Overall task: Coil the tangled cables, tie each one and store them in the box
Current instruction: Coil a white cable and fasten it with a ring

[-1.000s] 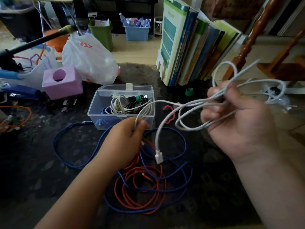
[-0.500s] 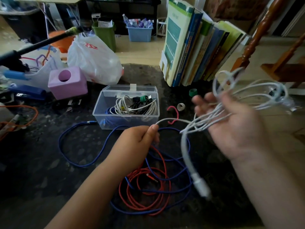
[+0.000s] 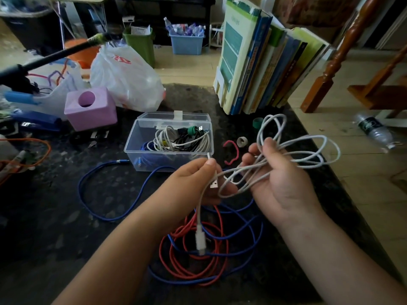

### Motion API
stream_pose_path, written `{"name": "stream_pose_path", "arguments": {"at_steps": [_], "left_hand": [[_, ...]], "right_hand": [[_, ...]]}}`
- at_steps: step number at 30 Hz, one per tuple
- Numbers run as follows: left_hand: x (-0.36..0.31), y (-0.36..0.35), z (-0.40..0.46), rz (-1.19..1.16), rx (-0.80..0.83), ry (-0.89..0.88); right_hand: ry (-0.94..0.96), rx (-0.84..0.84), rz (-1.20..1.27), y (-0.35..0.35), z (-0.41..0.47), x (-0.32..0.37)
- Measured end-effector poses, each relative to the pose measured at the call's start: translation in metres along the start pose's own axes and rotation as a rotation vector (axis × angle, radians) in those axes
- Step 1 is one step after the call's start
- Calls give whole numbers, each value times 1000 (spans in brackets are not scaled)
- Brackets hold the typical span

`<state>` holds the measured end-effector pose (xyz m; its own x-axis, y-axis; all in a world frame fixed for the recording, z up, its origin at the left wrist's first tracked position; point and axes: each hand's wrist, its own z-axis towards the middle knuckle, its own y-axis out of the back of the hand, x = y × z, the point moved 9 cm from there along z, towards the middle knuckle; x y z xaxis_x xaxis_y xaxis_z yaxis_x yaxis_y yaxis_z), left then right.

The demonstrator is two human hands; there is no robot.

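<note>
While looped, white cable (image 3: 293, 150) between left hand (image 3: 193, 183) and right hand (image 3: 279, 179).

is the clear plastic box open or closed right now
Open: the clear box's lid stands tipped back behind it, and coiled cables show inside.

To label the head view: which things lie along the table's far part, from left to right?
Purple box → white bag → clear box → red tie → green ring → books.
</note>
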<state>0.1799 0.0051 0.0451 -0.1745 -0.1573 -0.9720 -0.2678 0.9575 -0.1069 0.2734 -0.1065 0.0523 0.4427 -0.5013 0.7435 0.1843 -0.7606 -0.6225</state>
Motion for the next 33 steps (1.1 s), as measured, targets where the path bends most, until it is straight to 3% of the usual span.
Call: {"name": "stream_pose_path", "arguments": {"at_steps": [3,6,10,13,17,20,24,28,31,33], "left_hand": [[1,2,1,-32,-30,31],[-5,6,1,245,-71,-42],[-1,0,-1,201,32,-55],[2,-4,-2,309,78,-34],[5,15,-1,537,-13,71],[1,33,-1,381,-113,91],[-12,41,1,-179,-191,37],[-25,48,-1,-341,-222,-87],[-34,50,-5,-448,-159,-155],[-39,49,-6,-521,-77,-184]], "right_hand": [[47,-58,-7,5,2,4],[127,-70,-88,6,1,9],[176,-102,-56,10,0,18],[143,-135,-20,15,2,19],[143,-177,35,22,7,27],[144,-125,-13,23,10,34],[-34,162,-321,9,10,17],[-340,411,-891,16,-5,-8],[-416,427,-1322,26,-12,-3],[-351,336,-1485,24,-13,16]]}}
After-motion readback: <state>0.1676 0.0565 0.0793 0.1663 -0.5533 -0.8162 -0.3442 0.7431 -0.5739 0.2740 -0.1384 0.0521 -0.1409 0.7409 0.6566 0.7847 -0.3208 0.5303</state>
